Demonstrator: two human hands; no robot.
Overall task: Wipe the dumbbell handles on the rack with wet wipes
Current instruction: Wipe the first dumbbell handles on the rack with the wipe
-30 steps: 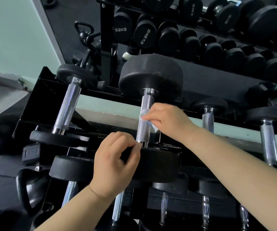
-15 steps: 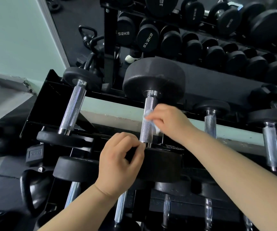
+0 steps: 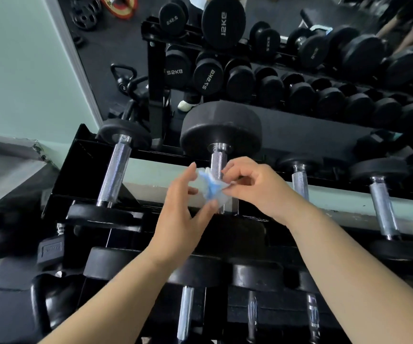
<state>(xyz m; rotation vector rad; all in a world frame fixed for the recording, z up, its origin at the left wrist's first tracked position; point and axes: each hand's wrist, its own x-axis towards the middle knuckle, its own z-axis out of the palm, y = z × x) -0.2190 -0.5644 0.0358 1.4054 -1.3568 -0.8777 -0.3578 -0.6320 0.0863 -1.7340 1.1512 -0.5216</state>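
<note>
- The wet wipe [image 3: 210,189], crumpled white with blue on it, is held up in front of the middle dumbbell handle [image 3: 217,162] on the top tier of the black rack [image 3: 59,184]. It lies between the two hands and is blurred.
- The right hand [image 3: 257,187] comes in from the right. Its fingers [image 3: 235,170] are curled, and the thumb and forefinger pinch the right edge of the wipe.
- The left hand [image 3: 184,214] comes in from below on the left. Its fingers [image 3: 191,175] are mostly straight and spread, the forefinger points up beside the wipe's upper left corner, and the thumb tip touches the wipe's lower edge. The blur hides whether it grips the wipe.
- The knurled chrome handle runs up into a large black dumbbell head [image 3: 221,130]. Only its upper part shows above the wipe and hands.
- A smaller dumbbell [image 3: 116,175] lies to the left on the same tier, and two more handles [image 3: 299,183] [image 3: 382,207] lie to the right, none touched.
- A lower tier of dumbbells [image 3: 185,311] sits beneath the forearms.
- A black kettlebell [image 3: 51,304] stands at the lower left.
- A mirror [image 3: 106,53] behind the rack reflects rows of black dumbbells.
</note>
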